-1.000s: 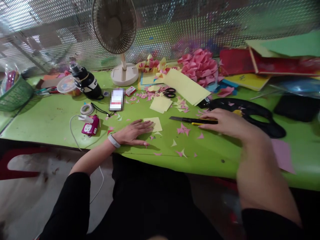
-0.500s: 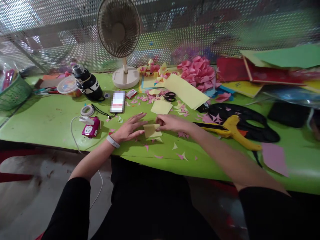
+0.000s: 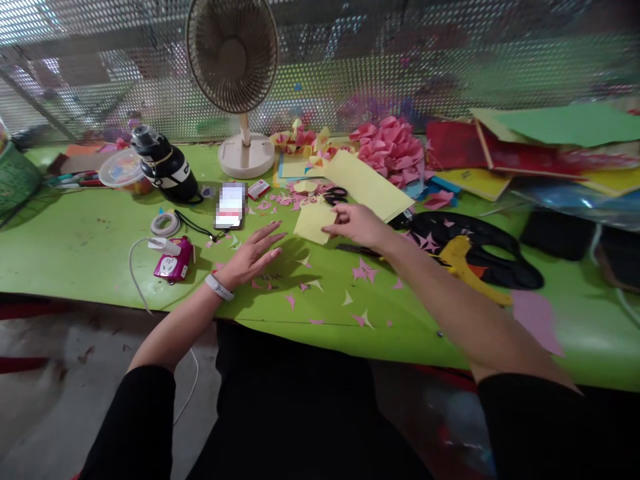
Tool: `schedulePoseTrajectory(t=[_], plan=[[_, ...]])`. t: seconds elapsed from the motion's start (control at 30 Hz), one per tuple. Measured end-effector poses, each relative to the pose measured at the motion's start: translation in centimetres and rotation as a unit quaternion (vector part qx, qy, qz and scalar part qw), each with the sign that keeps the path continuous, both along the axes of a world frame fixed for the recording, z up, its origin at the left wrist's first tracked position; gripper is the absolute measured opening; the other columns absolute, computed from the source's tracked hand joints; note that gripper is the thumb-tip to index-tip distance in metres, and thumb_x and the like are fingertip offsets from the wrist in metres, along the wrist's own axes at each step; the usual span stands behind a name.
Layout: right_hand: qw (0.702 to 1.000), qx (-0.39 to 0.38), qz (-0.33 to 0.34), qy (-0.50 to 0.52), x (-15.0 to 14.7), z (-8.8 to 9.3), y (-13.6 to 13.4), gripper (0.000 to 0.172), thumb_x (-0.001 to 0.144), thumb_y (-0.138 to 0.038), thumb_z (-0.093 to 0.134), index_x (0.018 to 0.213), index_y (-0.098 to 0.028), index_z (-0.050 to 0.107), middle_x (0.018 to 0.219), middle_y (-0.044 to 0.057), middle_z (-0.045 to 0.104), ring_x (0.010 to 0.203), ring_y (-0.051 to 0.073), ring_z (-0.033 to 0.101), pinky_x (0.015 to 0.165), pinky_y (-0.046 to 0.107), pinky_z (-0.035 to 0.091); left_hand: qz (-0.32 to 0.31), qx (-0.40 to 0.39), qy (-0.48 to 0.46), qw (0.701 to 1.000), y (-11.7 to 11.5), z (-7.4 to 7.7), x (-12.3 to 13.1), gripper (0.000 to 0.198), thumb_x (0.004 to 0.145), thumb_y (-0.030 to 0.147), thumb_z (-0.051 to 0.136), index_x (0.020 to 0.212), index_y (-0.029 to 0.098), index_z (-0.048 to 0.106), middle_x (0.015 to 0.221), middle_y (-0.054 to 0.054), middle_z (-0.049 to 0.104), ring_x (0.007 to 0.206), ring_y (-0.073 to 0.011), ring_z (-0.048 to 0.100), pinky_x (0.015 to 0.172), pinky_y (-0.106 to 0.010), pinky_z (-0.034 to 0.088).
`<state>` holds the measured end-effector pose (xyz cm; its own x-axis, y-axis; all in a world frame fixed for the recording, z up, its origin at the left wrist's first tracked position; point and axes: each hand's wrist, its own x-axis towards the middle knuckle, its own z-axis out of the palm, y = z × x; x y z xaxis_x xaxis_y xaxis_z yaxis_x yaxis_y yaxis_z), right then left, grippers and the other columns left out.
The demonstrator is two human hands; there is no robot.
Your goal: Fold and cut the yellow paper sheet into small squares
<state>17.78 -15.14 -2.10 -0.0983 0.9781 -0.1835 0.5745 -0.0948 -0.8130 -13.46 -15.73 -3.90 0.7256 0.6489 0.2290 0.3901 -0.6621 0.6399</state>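
Note:
My right hand (image 3: 357,225) is closed in a pinch on the right edge of a small square of yellow paper (image 3: 314,224). Whether one sheet or several lie in that pinch is hard to see. My left hand (image 3: 253,255), fingers spread, hovers or rests lightly over the green table (image 3: 280,317) and holds nothing. Pink and pale yellow paper scraps (image 3: 365,272) are scattered between and below the hands. Black-handled scissors (image 3: 336,195) lie just behind the yellow square. Under my right forearm is a yellow-handled tool (image 3: 457,257), partly covered.
A fan (image 3: 245,155), a black bottle (image 3: 167,167) and a phone (image 3: 231,205) stand or lie behind my left hand. A purple socket block (image 3: 174,260) with a cable is at the left. Pink folded paper (image 3: 393,150) is heaped at the back; a black palette-shaped plate (image 3: 525,267) lies right.
My right hand has moved up and away from me to the yellow square farther back. The yellow piece formerly between my hands has left that spot. My left hand stays spread nearby.

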Motion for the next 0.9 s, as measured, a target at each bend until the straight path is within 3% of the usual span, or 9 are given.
schedulePoseTrajectory(t=[0.1, 0.2, 0.3, 0.37, 0.5, 0.6, 0.77, 0.9], plan=[[0.995, 0.018, -0.045, -0.087, 1.2, 0.2, 2.3, 0.037, 0.082, -0.029, 0.081, 0.116, -0.016, 0.072, 0.101, 0.012, 0.081, 0.086, 0.027, 0.074, 0.081, 0.043, 0.059, -0.002, -0.001, 0.003, 1.000, 0.1, 0.0, 0.0, 0.064, 0.110, 0.064, 0.035, 0.160, 0.026, 0.051, 0.174, -0.013, 0.036, 0.159, -0.0338, 0.040, 0.130, -0.062, 0.035], [0.968, 0.089, -0.087, -0.217, 2.7, 0.2, 3.5, 0.045, 0.088, -0.043, 0.077, 0.124, -0.018, 0.072, 0.112, 0.017, 0.079, 0.093, 0.034, 0.073, 0.080, 0.048, 0.058, -0.006, 0.001, 0.000, 1.000, 0.2, -0.1, 0.0, 0.063, 0.111, 0.062, 0.036, 0.160, 0.026, 0.051, 0.173, -0.014, 0.037, 0.159, -0.0334, 0.040, 0.130, -0.060, 0.036], [0.920, 0.199, -0.146, -0.306, 5.5, 0.3, 4.2, 0.041, 0.097, -0.047, 0.064, 0.124, -0.018, 0.073, 0.124, 0.022, 0.074, 0.113, 0.040, 0.067, 0.092, 0.055, 0.055, -0.007, 0.004, -0.005, 1.000, 0.3, -0.3, 0.0, 0.063, 0.111, 0.061, 0.037, 0.159, 0.024, 0.051, 0.173, -0.014, 0.037, 0.159, -0.0327, 0.040, 0.131, -0.059, 0.036], [0.897, 0.231, -0.178, -0.333, 7.8, 0.3, 4.9, 0.043, 0.097, -0.050, 0.064, 0.122, -0.017, 0.074, 0.129, 0.025, 0.070, 0.125, 0.045, 0.061, 0.102, 0.061, 0.049, -0.008, 0.006, -0.009, 1.000, 0.4, -0.4, 0.0, 0.062, 0.111, 0.062, 0.037, 0.159, 0.024, 0.051, 0.173, -0.014, 0.038, 0.159, -0.0324, 0.040, 0.131, -0.058, 0.036], [0.904, 0.154, -0.209, -0.340, 10.9, -0.3, 6.5, 0.054, 0.091, -0.060, 0.073, 0.115, -0.011, 0.075, 0.118, 0.029, 0.072, 0.119, 0.047, 0.064, 0.101, 0.063, 0.047, -0.012, 0.005, -0.010, 1.000, 0.4, -0.5, 0.1, 0.062, 0.111, 0.061, 0.039, 0.159, 0.024, 0.051, 0.173, -0.014, 0.038, 0.159, -0.0328, 0.041, 0.131, -0.059, 0.036], [0.909, 0.114, -0.200, -0.348, 11.3, -0.9, 7.3, 0.048, 0.097, -0.057, 0.068, 0.105, -0.010, 0.078, 0.108, 0.026, 0.075, 0.111, 0.042, 0.069, 0.094, 0.054, 0.049, -0.002, -0.001, -0.011, 1.000, 0.4, -0.4, 0.1, 0.063, 0.110, 0.061, 0.040, 0.159, 0.024, 0.051, 0.172, -0.015, 0.040, 0.157, -0.0336, 0.043, 0.131, -0.059, 0.036], [0.887, 0.119, -0.213, -0.392, 11.1, -0.9, 7.7, 0.036, 0.101, -0.041, 0.061, 0.108, -0.012, 0.081, 0.113, 0.024, 0.076, 0.109, 0.040, 0.071, 0.090, 0.049, 0.051, 0.013, -0.023, -0.017, 1.000, 0.4, -0.4, 0.0, 0.065, 0.110, 0.062, 0.040, 0.158, 0.021, 0.054, 0.170, -0.015, 0.043, 0.156, -0.0343, 0.045, 0.132, -0.056, 0.035], [0.889, 0.132, -0.208, -0.387, 11.6, -0.4, 7.8, 0.034, 0.102, -0.037, 0.058, 0.106, -0.013, 0.081, 0.112, 0.024, 0.077, 0.107, 0.038, 0.071, 0.087, 0.046, 0.050, 0.018, -0.029, -0.027, 0.999, 0.5, -0.5, 0.0, 0.062, 0.109, 0.061, 0.042, 0.156, 0.024, 0.057, 0.169, -0.014, 0.046, 0.154, -0.0338, 0.047, 0.131, -0.057, 0.036]])
